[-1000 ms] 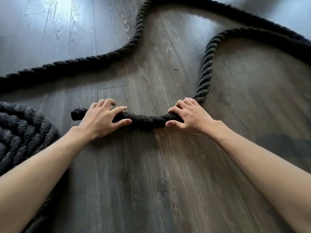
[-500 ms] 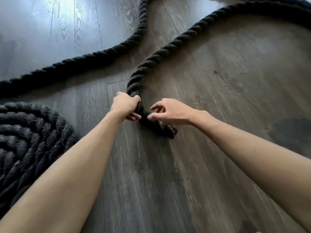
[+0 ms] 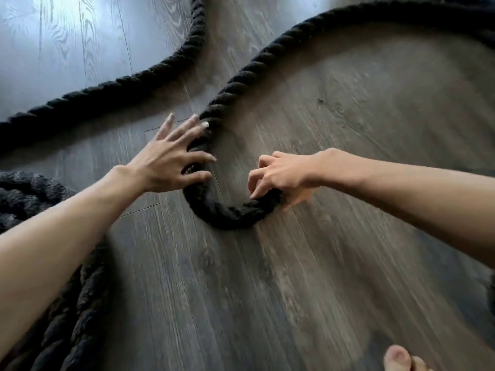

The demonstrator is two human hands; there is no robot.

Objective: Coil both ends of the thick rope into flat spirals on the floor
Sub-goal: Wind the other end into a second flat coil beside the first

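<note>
Since half a second ago, the free end of the rope (image 3: 230,218) had been bent from a short stub into a U-shaped hook at the centre, and the left hand (image 3: 168,159) had opened flat. Its fingers (image 3: 198,156) lay spread and straight across the rope on the hook's 9 o'clock side. At 3 o'clock the right hand (image 3: 284,172) curled its fingers round the rope's tip (blurred), pinching it. From the hook the rope ran toward 1 o'clock over the floor (image 3: 294,290). A wound coil (image 3: 32,194) lay at 8 o'clock and a bare toe (image 3: 396,356) showed at 5 o'clock.
</note>
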